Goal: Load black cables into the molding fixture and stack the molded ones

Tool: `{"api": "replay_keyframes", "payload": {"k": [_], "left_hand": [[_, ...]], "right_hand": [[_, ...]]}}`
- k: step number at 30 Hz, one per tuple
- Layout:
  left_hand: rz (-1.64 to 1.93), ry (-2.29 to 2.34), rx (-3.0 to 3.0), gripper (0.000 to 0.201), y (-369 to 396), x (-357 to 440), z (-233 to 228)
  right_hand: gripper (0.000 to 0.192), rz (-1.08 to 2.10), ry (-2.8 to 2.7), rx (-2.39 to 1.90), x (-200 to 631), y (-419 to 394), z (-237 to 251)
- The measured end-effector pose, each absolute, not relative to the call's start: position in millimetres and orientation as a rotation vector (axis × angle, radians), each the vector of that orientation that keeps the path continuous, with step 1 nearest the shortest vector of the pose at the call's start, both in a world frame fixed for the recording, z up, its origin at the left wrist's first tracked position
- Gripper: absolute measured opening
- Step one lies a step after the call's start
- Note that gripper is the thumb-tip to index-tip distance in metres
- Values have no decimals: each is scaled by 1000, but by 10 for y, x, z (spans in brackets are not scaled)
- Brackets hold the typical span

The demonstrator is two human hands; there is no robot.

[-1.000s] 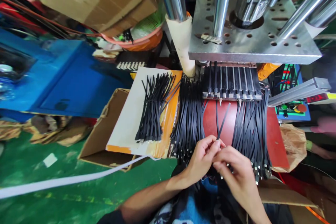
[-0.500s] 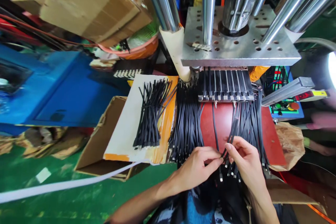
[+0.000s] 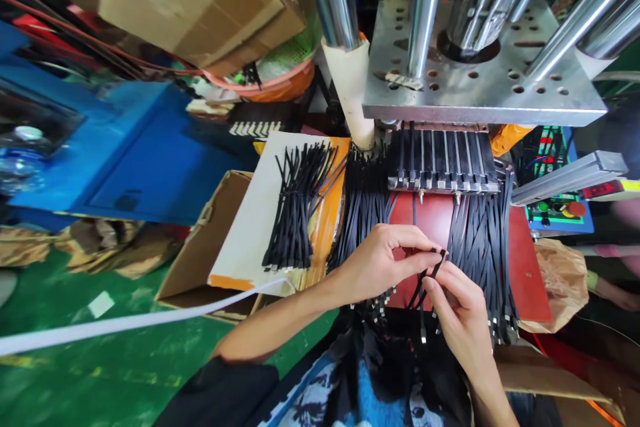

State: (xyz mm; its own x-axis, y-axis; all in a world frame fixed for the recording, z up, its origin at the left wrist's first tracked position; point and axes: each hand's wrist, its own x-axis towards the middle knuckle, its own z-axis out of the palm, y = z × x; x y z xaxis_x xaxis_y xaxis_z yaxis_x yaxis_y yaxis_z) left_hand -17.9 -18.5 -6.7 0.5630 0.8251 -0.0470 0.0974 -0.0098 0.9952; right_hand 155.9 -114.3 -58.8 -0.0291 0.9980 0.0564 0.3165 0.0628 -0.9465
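Observation:
In front of my body my left hand (image 3: 387, 250) pinches the end of a short black flat cable (image 3: 438, 265) between thumb and fingertips. My right hand (image 3: 463, 300) is closed round the same cable a little lower, with its thumb up. Metal-tipped ends of black cables hang below the two hands. To the left lies a dense row of black flat cables (image 3: 364, 203), partly under my left forearm. Another pile of these cables (image 3: 477, 240) lies beyond my right hand on the red board (image 3: 533, 280).
A slotted metal fixture (image 3: 445, 160) holding black cables sits beneath the press's thick steel plate (image 3: 480, 90). A bundle of cables (image 3: 297, 213) lies on a white-and-orange board (image 3: 240, 247) at left, above an open cardboard box (image 3: 200, 253). A control box (image 3: 560, 210) stands at right.
My left hand has risen and moved slightly right, bringing the cable end up beside my right fingers. The view has shifted a little, so the surroundings appear further right.

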Motion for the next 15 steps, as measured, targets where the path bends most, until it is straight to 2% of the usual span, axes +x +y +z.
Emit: {"api": "replay_keyframes", "payload": {"k": [6, 9, 12, 15], "left_hand": [[771, 799, 1583, 9, -92, -215, -50], [951, 886, 1770, 13, 108, -250, -48], [1136, 1035, 1978, 12, 464, -254, -189], [1186, 1180, 2122, 11, 936, -176, -443]], "right_hand": [[34, 1113, -1501, -1409, 1544, -1069, -646], [35, 1306, -1553, -1413, 1504, -1108, -732], [38, 1576, -1695, -1357, 1599, -1074, -705], [43, 1548, -1856, -1369, 1867, -730, -483]]}}
